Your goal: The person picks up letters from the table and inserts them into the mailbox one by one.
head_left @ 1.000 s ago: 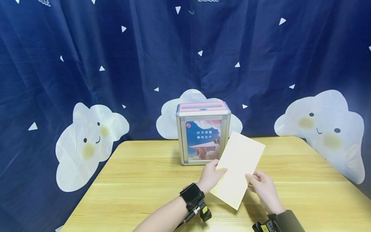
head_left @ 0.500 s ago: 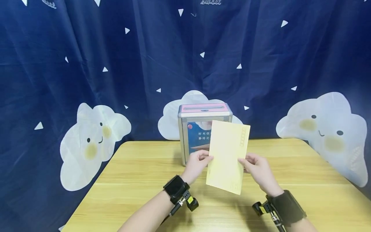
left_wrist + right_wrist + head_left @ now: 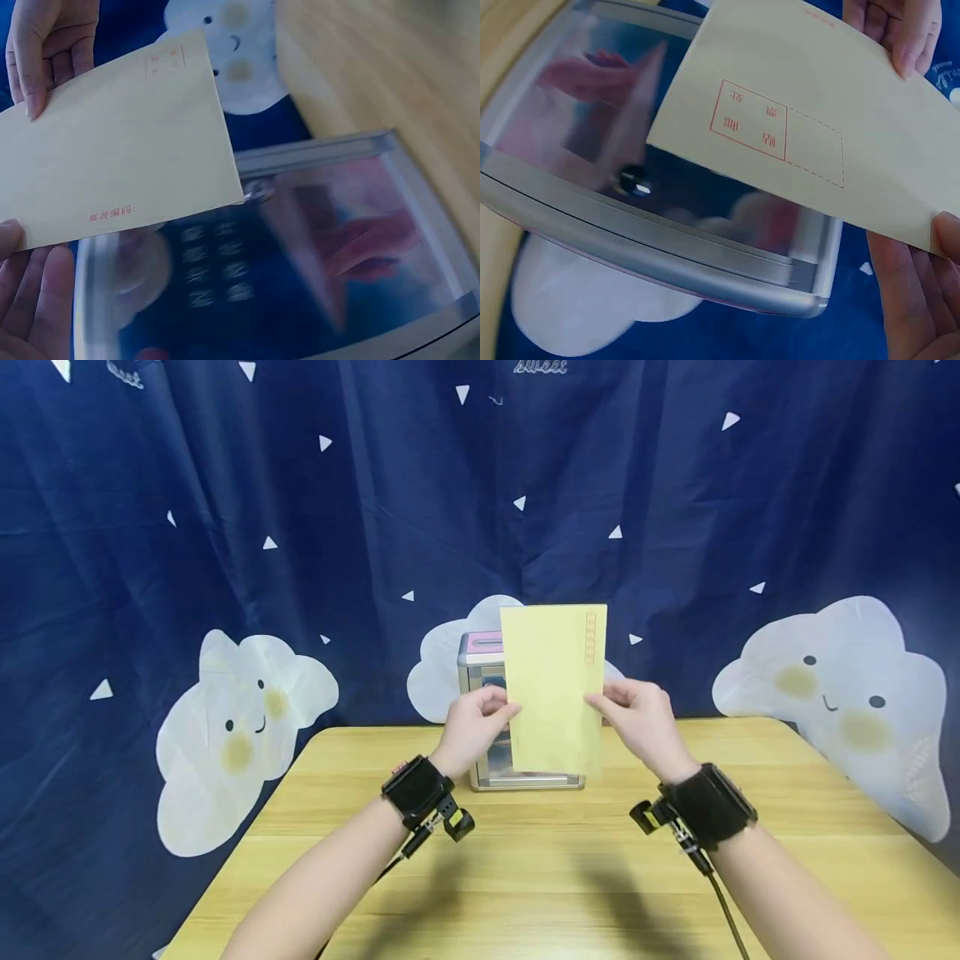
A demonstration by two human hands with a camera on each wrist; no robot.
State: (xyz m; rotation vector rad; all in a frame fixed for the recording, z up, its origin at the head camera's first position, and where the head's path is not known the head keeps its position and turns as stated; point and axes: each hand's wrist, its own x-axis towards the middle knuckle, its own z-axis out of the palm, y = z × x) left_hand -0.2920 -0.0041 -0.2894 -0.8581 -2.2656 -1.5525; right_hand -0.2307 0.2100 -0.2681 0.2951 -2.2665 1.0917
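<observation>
A pale yellow envelope [image 3: 553,693] with red printed boxes is held upright in front of a metal-framed letter box [image 3: 487,777]. My left hand [image 3: 474,727] pinches its left edge between thumb and fingers. On the opposite edge, my right hand [image 3: 643,722] does the same. Most of the box front and part of its pink slotted top are hidden behind the envelope in the head view. In the right wrist view, the envelope [image 3: 780,112] shows a red stamp square, and the round lock [image 3: 632,181] of the box door is visible past its edge.
The box stands toward the back of a light wooden table [image 3: 510,860]. Behind hangs a dark blue curtain [image 3: 465,510] with white clouds and triangles. Wrist cameras with cables [image 3: 723,902] are strapped to both arms.
Both hands have lifted the envelope up and to the left, turning it from tilted to upright. It now covers much of the box. The box has stayed in place.
</observation>
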